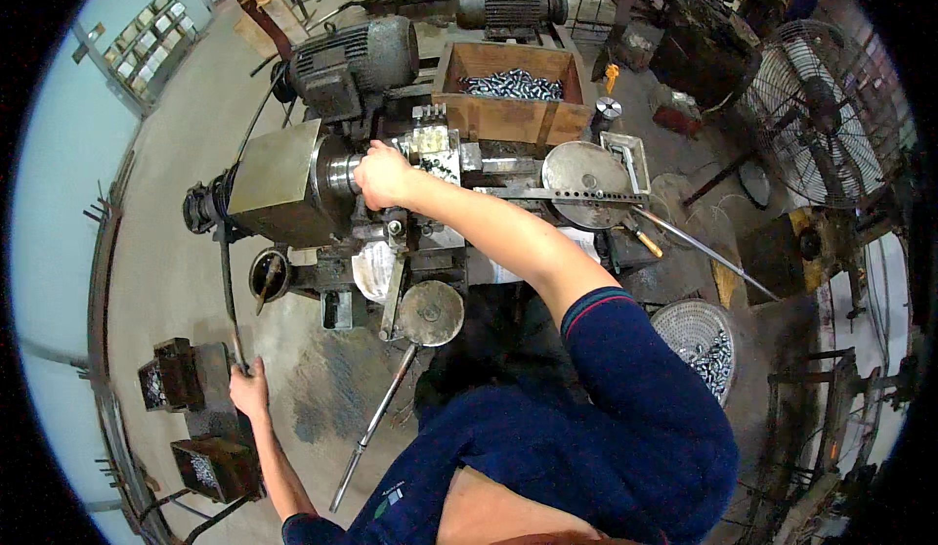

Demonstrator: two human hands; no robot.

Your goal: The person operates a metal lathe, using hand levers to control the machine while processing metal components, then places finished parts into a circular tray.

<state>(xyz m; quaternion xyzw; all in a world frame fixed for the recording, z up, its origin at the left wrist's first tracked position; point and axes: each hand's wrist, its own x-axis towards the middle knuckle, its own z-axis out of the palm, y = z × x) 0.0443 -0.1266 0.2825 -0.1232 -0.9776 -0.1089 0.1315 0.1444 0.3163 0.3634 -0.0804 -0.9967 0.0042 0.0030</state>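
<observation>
A: Start close in. What is the left hand (pixel 249 389) doing?

B: Low on the person's left, its grip is wrapped round the lower end of a long dark lever (pixel 229 291) that rises to the left end of the lathe (pixel 293 188). Beside it stand two dark metal boxes (pixel 195 418) on the floor.

A: And further out?

B: The right hand (pixel 383 175) reaches across to the chuck (pixel 342 174), fingers curled against its face. Whether that grip pinches a small part I cannot tell; the hand hides the spot.

A: So which step would you call it?

B: I'd judge loading or swapping a piece at the chuck, with the lever held ready to clamp or release. The spindle looks still.

A: What does the next move call for?

B: The piece seated square before the lever is thrown, and fingers clear of the chuck first.

A: Beyond the machine?

B: A wooden crate (pixel 508 86) of shiny metal pieces sits behind it, a wire basket (pixel 699 335) of similar parts at right, a large fan (pixel 821 125) farther off.
</observation>
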